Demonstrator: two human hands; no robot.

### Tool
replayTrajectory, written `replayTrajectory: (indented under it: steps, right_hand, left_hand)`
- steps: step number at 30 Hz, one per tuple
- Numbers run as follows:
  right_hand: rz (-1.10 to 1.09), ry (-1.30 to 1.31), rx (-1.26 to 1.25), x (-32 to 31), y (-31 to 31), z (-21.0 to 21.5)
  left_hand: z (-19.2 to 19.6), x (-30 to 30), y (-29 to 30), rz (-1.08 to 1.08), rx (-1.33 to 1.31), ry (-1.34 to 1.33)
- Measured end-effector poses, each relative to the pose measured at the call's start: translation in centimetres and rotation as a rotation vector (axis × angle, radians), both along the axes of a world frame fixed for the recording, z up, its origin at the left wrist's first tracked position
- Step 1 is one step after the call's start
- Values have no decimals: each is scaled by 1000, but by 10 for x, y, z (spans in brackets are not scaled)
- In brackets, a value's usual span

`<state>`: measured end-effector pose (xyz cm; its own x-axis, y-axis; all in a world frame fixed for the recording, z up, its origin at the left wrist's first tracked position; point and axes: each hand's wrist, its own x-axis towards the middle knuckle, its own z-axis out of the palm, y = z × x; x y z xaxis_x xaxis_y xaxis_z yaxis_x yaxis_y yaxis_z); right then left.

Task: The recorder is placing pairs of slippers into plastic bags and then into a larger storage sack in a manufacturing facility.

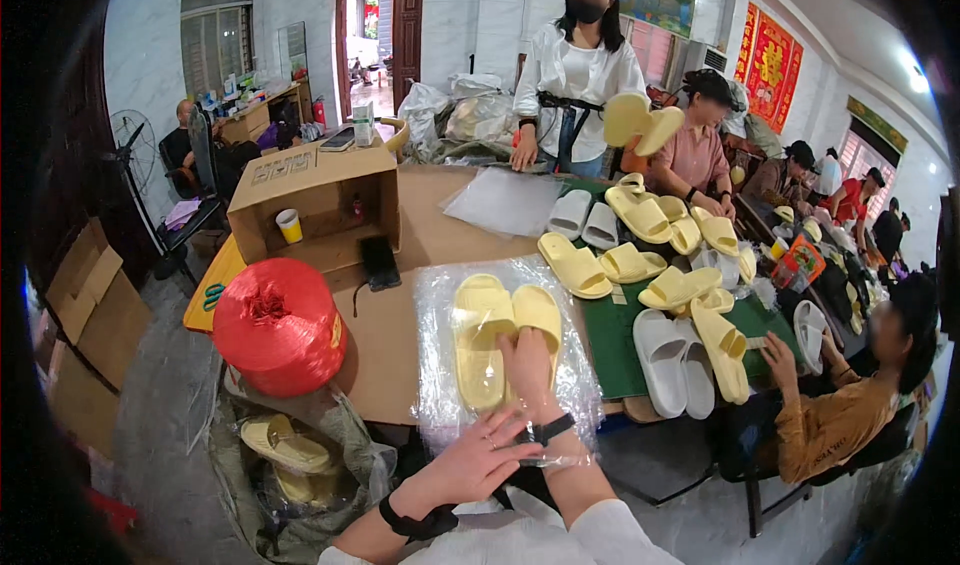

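Note:
A pair of yellow slippers (483, 330) lies inside a clear plastic bag (437, 365) at the table's near edge. My right hand (530, 365) reaches into the bag with its fingers curled at the inner side of the right slipper; the fingertips are partly hidden. Below it, my left hand (478, 457) rests by the bag's mouth near my right wrist. Its fingers are stretched out, and I see nothing gripped in them.
Loose yellow slippers (575, 265) and white slippers (660, 360) cover a green mat (615, 340) at right. Left are a red twine roll (280, 330), an open carton (320, 205) and a sack (235, 465) with bagged slippers. Clear bags (500, 200) lie beyond; co-workers stand and sit around.

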<state>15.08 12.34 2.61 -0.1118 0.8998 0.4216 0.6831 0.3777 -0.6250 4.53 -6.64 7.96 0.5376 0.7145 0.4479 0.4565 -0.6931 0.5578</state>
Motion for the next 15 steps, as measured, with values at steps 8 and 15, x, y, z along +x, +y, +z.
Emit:
replayTrajectory:
  steps: [8, 15]
  right_hand:
    - [399, 5, 181, 84, -121, -22]
    - [956, 577, -948, 206, -142, 48]
  left_hand:
    - [-7, -44, -18, 330, -118, -142]
    - [-50, -70, -12, 1008, -371, -436]
